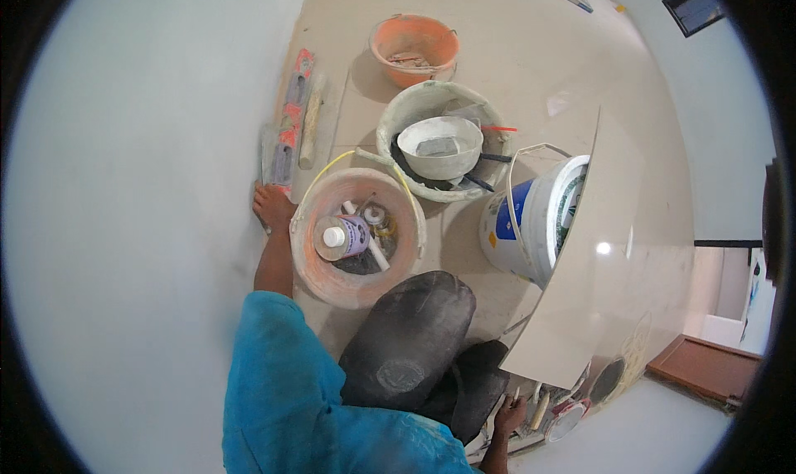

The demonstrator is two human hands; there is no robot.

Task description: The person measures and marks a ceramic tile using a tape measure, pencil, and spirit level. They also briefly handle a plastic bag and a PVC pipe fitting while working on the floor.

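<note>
My left hand is low by the wall, fingers curled, at the near end of a spirit level with red-orange, mortar-smeared parts. A thin flat grey strip runs up from the fingers; I cannot make out whether they grip it. Beside that wrist stands an orange bucket holding a white-capped bottle, white pipe pieces and a tape roll. My right hand is closed at the lower right among several hand tools, with a short pale end showing above its fingers.
A large tile leans over a white pail. Farther off are a pale tub with a white bowl inside and an orange bucket. A wooden piece lies beside the level. Walls rise left and right.
</note>
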